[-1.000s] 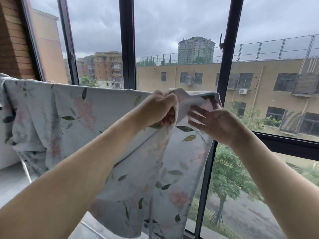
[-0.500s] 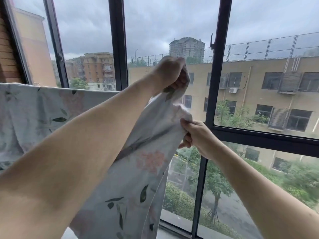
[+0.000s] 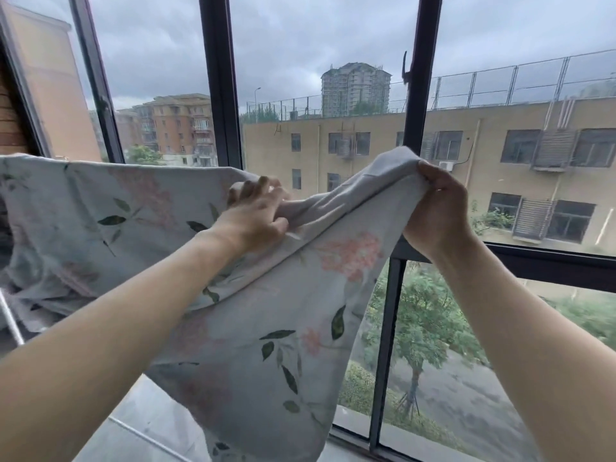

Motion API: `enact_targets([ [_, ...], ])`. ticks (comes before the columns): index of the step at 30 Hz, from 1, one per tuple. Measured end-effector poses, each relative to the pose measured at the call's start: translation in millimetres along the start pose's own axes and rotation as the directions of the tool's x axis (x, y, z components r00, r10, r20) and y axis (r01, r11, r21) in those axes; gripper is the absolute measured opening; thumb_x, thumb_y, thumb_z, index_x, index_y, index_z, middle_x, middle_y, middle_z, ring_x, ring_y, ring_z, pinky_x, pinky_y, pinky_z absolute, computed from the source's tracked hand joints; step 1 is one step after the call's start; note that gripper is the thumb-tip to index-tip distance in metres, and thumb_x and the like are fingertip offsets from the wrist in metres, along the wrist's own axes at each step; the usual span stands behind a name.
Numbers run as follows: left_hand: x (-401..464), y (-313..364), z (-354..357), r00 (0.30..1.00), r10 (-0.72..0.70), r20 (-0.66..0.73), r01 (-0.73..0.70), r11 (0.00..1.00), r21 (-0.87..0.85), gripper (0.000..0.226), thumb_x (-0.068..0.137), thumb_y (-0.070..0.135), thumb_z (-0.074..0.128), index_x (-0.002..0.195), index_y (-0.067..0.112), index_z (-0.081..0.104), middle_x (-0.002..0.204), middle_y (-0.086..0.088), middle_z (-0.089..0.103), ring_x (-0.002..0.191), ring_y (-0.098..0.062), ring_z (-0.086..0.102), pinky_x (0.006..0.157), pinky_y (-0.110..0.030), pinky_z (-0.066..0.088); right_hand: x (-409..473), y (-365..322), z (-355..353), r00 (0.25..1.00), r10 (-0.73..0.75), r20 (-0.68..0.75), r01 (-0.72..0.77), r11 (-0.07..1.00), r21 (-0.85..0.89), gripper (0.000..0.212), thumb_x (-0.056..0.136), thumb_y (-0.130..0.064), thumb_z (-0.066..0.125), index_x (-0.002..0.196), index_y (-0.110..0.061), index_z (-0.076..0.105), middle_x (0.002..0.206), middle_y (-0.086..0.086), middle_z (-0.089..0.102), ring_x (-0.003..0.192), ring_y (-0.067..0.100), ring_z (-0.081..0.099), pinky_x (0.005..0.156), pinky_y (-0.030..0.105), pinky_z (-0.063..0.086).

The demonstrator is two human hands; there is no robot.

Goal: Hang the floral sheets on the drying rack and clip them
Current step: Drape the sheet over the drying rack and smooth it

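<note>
A pale grey floral sheet (image 3: 266,345) with pink blossoms and green leaves hangs across the view in front of the window. Its left part drapes over a line hidden under the cloth. My left hand (image 3: 256,216) grips a bunched fold near the sheet's top edge at the centre. My right hand (image 3: 436,208) holds the sheet's upper corner, raised to the right, with fingers curled round the cloth. The fabric stretches between both hands and falls loose below. A thin white rack bar (image 3: 11,323) shows at the lower left. No clips are in view.
Dark window frames (image 3: 221,78) stand close behind the sheet, with a latch handle (image 3: 405,66) on the right mullion. A grey tiled sill (image 3: 143,418) runs below. Outside are buildings, trees and a road.
My left hand came down from its raised position to the sheet's top edge. My right hand moved up and to the right, spreading the corner outward. The cloth is now stretched wider.
</note>
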State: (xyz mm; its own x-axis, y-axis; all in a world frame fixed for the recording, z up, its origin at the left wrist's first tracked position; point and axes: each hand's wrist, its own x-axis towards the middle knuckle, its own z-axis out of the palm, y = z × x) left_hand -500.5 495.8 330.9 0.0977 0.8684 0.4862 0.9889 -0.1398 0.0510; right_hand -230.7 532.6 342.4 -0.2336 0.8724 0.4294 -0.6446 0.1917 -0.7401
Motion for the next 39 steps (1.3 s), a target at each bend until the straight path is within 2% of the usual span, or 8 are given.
enact_targets([
  [4,-1,-33,-4,0.975,-0.096,-0.202,0.082,0.994,-0.076,0.016,0.090,0.032,0.045,0.104,0.038,0.050,0.122,0.002,0.037,0.123,-0.021,0.030,0.109,-0.041,0.016,4,9,-9,0.991,0.102,0.085,-0.096,0.993,-0.070,0.056,0.064,-0.019,0.043,0.115,-0.004,0.060,0.092,0.013,0.059,0.085,0.029,0.055,0.078,0.039,0.045],
  [9,5,-72,-13,0.977,0.020,-0.211,-0.045,0.992,-0.116,0.041,0.080,0.022,0.040,0.120,0.025,0.050,0.129,0.000,0.045,0.124,-0.024,0.039,0.108,-0.045,0.030,-1,36,-26,0.933,0.360,0.014,-0.302,0.803,-0.514,0.038,0.077,-0.008,0.033,0.106,-0.004,0.058,0.088,0.006,0.056,0.076,0.016,0.055,0.073,0.031,0.048],
  [14,9,-120,-7,0.968,0.074,-0.242,-0.006,0.963,0.271,0.062,0.083,0.030,0.063,0.137,0.015,0.038,0.138,-0.010,0.040,0.125,-0.033,0.041,0.105,-0.051,0.032,13,64,-10,0.918,0.317,-0.237,-0.377,0.883,-0.279,0.017,0.080,-0.009,0.032,0.085,-0.007,0.048,0.076,0.010,0.050,0.066,0.022,0.050,0.069,0.034,0.046],
  [21,2,-132,31,0.981,-0.022,-0.191,0.100,0.909,0.404,0.072,0.082,0.075,0.040,0.101,0.009,0.061,0.087,-0.012,0.069,0.076,-0.031,0.066,0.067,-0.035,0.047,35,84,40,0.862,0.256,-0.437,-0.158,0.956,0.247,0.023,0.085,-0.022,0.034,0.077,-0.013,0.054,0.073,0.007,0.058,0.073,0.021,0.055,0.076,0.028,0.045],
  [25,15,-128,36,0.983,-0.108,-0.145,0.121,0.989,0.082,0.037,0.095,0.039,0.038,0.098,0.013,0.064,0.093,-0.015,0.071,0.082,-0.035,0.067,0.068,-0.035,0.048,46,90,53,0.831,0.199,-0.519,-0.050,0.957,0.287,0.023,0.084,-0.026,0.035,0.086,-0.016,0.056,0.088,0.005,0.061,0.089,0.021,0.057,0.091,0.030,0.044],
  [30,46,-131,-46,0.845,-0.108,-0.524,-0.031,0.968,-0.250,0.023,0.094,0.020,0.047,0.079,0.011,0.061,0.068,-0.007,0.060,0.070,-0.031,0.058,0.059,-0.030,0.039,54,83,52,0.732,0.085,-0.676,0.182,0.932,0.314,0.020,0.077,-0.019,0.036,0.074,-0.016,0.056,0.089,0.006,0.063,0.094,0.022,0.063,0.092,0.028,0.048],
  [35,134,-149,-117,0.753,-0.338,-0.565,0.156,0.925,-0.346,0.037,0.094,0.023,0.037,0.104,-0.001,0.063,0.108,-0.027,0.064,0.102,-0.043,0.059,0.083,-0.042,0.046,54,79,45,0.683,-0.012,-0.731,0.327,0.899,0.291,0.011,0.068,-0.015,0.037,0.063,-0.022,0.043,0.068,0.000,0.051,0.070,0.016,0.057,0.075,0.019,0.048],
  [39,151,-155,-101,0.886,-0.355,-0.298,0.375,0.927,0.011,0.052,0.091,0.032,0.041,0.134,0.002,0.044,0.134,-0.022,0.045,0.124,-0.040,0.043,0.102,-0.051,0.037,39,86,20,0.595,-0.050,-0.802,0.361,0.909,0.210,0.020,0.067,-0.010,0.034,0.059,-0.025,0.024,0.060,-0.004,0.032,0.053,0.013,0.041,0.054,0.017,0.034],
])
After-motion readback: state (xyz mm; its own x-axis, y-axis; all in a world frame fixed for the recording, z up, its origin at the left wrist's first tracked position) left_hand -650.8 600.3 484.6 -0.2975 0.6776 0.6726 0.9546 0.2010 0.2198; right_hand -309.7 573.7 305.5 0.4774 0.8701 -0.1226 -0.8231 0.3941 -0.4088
